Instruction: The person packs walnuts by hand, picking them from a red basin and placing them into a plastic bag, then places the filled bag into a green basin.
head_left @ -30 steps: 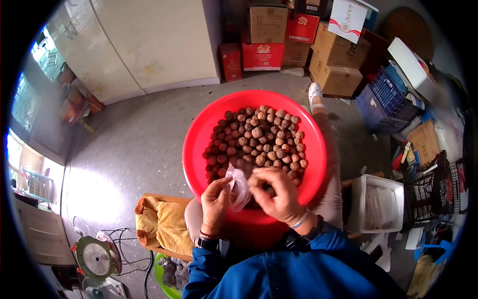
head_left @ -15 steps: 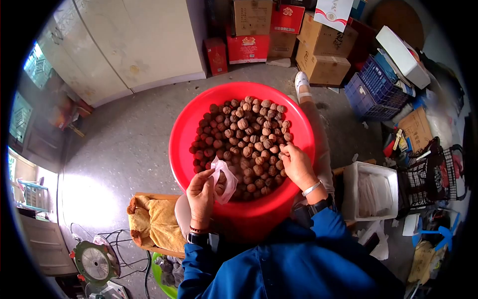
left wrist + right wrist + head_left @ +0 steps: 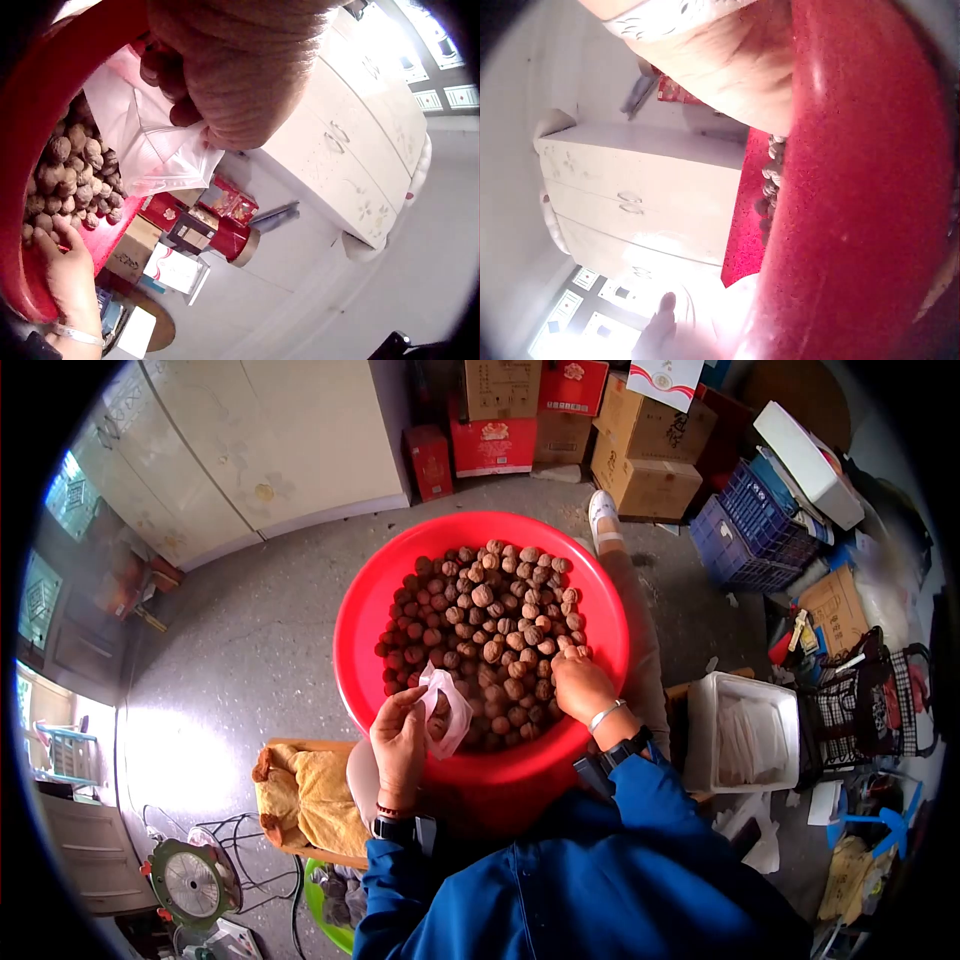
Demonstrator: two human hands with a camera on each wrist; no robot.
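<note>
My left hand (image 3: 398, 748) pinches the edge of a thin whitish plastic bag (image 3: 461, 722) at the near left of a big red basin (image 3: 357, 622). The bag's mouth gapes, with brown showing inside it. Walnuts (image 3: 482, 596) in brown shells fill the bottom of the basin. At the basin's right side, my right hand (image 3: 583, 690) reaches in over the rim. Its fingers (image 3: 70, 231) lie spread and fairly straight on the walnuts in the left wrist view. In the right wrist view the rim hides those fingertips.
A white foam box (image 3: 703, 745) stands right of the basin, near blue crates (image 3: 727, 550). Left of my leg is a low seat with a yellow cloth (image 3: 322, 800). A fan (image 3: 195, 882) sits on the floor beyond it. Cardboard boxes (image 3: 655, 488) are stacked at the back.
My right hand has moved from beside the bag to the walnuts at the basin's right side. My left hand still holds the bag. The head view has shifted, so the basin appears farther left.
</note>
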